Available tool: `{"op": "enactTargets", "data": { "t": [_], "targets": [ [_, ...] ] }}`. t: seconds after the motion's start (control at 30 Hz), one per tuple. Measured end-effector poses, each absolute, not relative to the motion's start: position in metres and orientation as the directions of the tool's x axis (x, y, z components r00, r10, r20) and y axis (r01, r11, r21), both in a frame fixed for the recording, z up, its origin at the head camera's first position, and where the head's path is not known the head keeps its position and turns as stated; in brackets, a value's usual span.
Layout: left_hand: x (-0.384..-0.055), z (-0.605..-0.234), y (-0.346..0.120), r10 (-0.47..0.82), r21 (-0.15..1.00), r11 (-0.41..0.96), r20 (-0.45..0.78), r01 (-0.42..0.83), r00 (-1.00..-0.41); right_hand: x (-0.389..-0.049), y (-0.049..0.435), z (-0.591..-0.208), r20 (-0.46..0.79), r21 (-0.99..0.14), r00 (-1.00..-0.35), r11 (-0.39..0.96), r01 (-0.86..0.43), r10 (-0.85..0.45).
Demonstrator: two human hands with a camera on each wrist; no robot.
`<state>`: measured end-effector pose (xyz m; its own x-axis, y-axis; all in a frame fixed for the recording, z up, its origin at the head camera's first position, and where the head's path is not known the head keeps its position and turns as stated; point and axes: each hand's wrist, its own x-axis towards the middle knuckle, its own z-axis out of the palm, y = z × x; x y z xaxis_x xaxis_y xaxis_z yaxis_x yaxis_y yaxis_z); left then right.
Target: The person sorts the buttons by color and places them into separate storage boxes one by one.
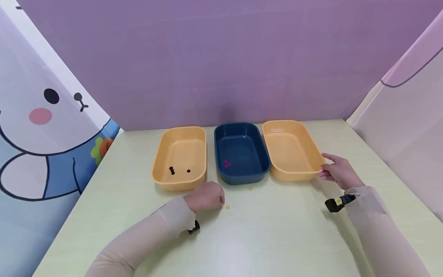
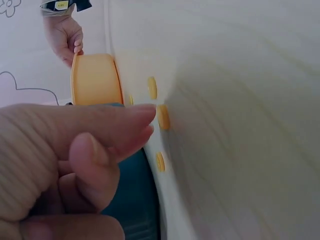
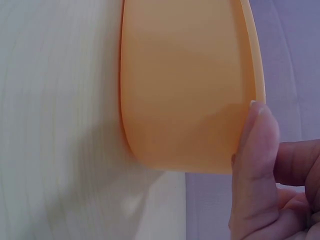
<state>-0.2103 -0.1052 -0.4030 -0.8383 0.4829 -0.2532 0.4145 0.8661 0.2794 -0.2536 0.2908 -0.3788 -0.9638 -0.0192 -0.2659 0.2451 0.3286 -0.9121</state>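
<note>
My left hand [image 1: 206, 197] is low over the table in front of the left tray. In the left wrist view its index finger [image 2: 117, 122] points out straight, the tip right at a small yellow disc-like piece [image 2: 163, 117], while the thumb stays apart. More yellow pieces [image 2: 152, 87] lie close by; the head view shows one [image 1: 227, 207] beside the hand and another [image 1: 250, 188] by the blue tray. At the right, my right hand [image 1: 340, 172] grips the near corner of a yellow-orange tray [image 1: 294, 175], thumb [image 3: 257, 150] on the rim.
A blue tray [image 1: 243, 179] in the middle holds a few small pink rings [image 1: 227, 164]. The left yellow-orange tray [image 1: 180, 186] contains several small black pieces [image 1: 172, 170]. Behind the table [image 1: 263, 238] hangs a purple cloth [image 1: 221, 61].
</note>
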Motion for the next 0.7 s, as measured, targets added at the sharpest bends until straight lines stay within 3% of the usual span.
{"op": "enactTargets", "data": {
  "t": [0.7],
  "targets": [
    [-0.2126, -0.4071, -0.1099, 0.487, 0.317, 0.861, -0.284, 0.399, -0.826, -0.2509, 0.2906, -0.3780, -0.252, -0.909, -0.967, 0.350, 0.227, -0.028]
  ]
}}
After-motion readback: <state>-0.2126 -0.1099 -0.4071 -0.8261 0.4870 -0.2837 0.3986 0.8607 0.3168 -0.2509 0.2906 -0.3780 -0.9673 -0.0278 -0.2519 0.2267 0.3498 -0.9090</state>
